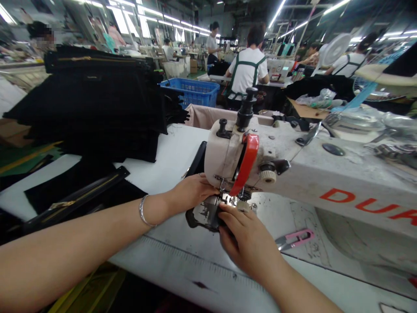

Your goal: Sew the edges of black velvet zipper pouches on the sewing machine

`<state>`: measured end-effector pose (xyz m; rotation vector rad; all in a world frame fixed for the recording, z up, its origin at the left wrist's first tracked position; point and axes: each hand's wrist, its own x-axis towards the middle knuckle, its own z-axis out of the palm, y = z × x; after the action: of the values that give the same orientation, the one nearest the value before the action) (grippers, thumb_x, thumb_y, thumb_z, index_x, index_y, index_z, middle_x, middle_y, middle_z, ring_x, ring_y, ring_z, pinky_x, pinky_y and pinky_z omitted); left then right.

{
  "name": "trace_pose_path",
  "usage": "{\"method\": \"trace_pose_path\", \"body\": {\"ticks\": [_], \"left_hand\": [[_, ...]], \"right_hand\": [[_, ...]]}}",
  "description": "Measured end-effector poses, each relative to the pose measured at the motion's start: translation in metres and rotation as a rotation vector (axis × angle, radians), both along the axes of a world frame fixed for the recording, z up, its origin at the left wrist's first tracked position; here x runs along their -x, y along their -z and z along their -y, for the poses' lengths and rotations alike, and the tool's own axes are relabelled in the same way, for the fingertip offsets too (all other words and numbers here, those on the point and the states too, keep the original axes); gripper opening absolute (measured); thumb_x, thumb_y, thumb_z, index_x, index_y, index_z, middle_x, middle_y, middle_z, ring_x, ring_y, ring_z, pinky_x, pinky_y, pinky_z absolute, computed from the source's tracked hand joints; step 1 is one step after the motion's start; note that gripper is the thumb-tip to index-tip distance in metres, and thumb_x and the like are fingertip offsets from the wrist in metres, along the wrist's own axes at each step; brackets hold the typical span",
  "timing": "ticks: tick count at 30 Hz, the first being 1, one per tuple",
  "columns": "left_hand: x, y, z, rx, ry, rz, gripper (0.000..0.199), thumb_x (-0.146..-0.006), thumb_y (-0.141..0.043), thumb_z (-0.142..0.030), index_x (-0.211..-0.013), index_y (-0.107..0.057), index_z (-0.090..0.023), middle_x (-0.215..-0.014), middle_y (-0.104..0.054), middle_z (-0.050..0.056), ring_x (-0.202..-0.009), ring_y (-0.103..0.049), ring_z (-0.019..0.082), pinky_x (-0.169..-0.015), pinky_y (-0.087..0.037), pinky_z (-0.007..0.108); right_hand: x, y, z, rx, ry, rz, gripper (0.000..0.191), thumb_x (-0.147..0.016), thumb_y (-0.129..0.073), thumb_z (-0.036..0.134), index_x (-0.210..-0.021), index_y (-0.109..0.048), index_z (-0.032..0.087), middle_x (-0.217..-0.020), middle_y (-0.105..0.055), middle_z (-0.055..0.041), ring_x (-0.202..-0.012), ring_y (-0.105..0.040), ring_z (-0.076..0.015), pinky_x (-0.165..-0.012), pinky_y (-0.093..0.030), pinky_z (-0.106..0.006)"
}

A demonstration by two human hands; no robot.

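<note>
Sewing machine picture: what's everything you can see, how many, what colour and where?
Sewing machine: one, off-white and red, centre to right
Snips: one, pink-grey, beside right hand
Table: one, white, under the machine
Stacked pieces: many, black, left
Zipped strip: one, black-gold, below the stack
Basket: one, blue, behind the table
Co-workers: several, nearest in white and green, background
Fan: at least one, white, upper right
Lights: several, white, top
Bracelet: one, silver, left wrist
Left hand: one, bare, at machine's left end
Right hand: one, bare, same place

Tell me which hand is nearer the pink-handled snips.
The right hand, bare-wristed: the snips lie just beside it. The left hand, with the silver bracelet, is farther away.
</note>
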<state>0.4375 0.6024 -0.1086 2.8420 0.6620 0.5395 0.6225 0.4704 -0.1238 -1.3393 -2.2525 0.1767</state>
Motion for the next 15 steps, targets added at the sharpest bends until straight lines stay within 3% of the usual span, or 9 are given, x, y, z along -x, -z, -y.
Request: {"method": "trace_pose_path", "body": {"ticks": [7, 15], "left_hand": [[0.002, -0.018, 0.045, 0.068, -0.051, -0.174, 0.020, -0.096, -0.054, -0.023, -0.112, -0.062, -0.012, -0.110, -0.065, 0.010, -0.105, -0.061, 0.025, -0.090, -0.049, 0.038], [0.012, -0.016, 0.042, 0.212, -0.047, -0.056, 0.025, -0.097, -0.053, -0.028, -0.116, -0.064, -0.016, -0.119, -0.060, 0.010, -0.114, -0.055, 0.025, -0.102, -0.045, 0.047]], "right_hand": [[-0.002, -0.003, 0.001, 0.030, -0.022, -0.027, 0.025, -0.093, -0.051, 0.014, -0.116, -0.062, 0.015, -0.120, -0.065, -0.0139, -0.107, -0.059, -0.0276, -0.090, -0.052, -0.047], [-0.004, -0.002, 0.002, -0.021, -0.055, -0.052, 0.022, -0.091, -0.053, 0.012, -0.110, -0.064, 0.016, -0.111, -0.067, -0.0119, -0.104, -0.060, -0.0245, -0.089, -0.053, -0.044]]}}
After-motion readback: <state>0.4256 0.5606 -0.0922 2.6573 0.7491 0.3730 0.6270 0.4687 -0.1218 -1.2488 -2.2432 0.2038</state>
